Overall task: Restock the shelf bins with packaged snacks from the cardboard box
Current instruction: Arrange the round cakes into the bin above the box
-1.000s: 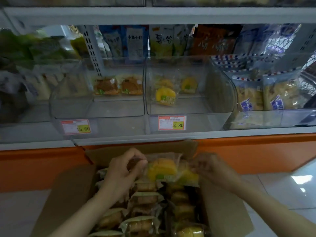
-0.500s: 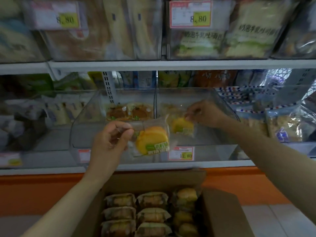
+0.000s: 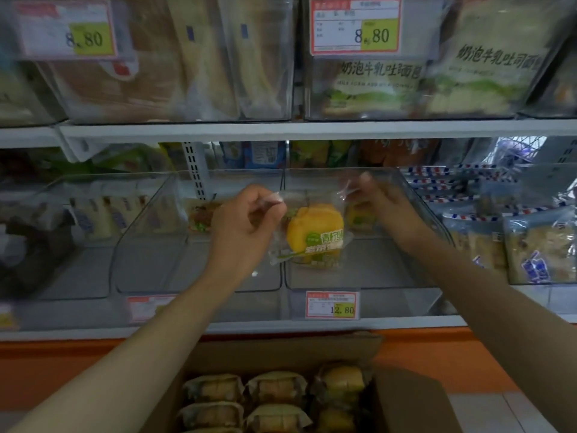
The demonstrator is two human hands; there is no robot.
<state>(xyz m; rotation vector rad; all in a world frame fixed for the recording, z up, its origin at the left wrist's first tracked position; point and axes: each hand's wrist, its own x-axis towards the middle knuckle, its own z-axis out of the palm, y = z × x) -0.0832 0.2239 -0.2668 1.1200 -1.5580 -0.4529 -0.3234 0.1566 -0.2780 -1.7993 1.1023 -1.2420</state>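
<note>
A yellow snack packet (image 3: 314,234) in clear wrap hangs over the middle clear bin (image 3: 415,210), the one tagged 12.80. My left hand (image 3: 246,228) pinches the packet's top left corner. My right hand (image 3: 385,210) reaches into the same bin and pinches a clear wrapper corner at the packet's upper right. Under that hand a second yellow packet (image 3: 359,217) is partly hidden, and I cannot tell which packet the corner belongs to. Below, the open cardboard box (image 3: 409,401) holds several wrapped snacks (image 3: 276,389) in rows.
A neighbouring clear bin (image 3: 140,245) on the left holds brown snacks (image 3: 201,217) at its back. Bagged bread (image 3: 530,245) fills the bin on the right. The shelf above (image 3: 312,130) carries bins of toast loaves. An orange base panel (image 3: 78,364) runs behind the box.
My left hand has carried the yellow packet right, from in front of the left bin to over the 12.80 bin. My right hand has risen a little and now pinches a wrapper corner.
</note>
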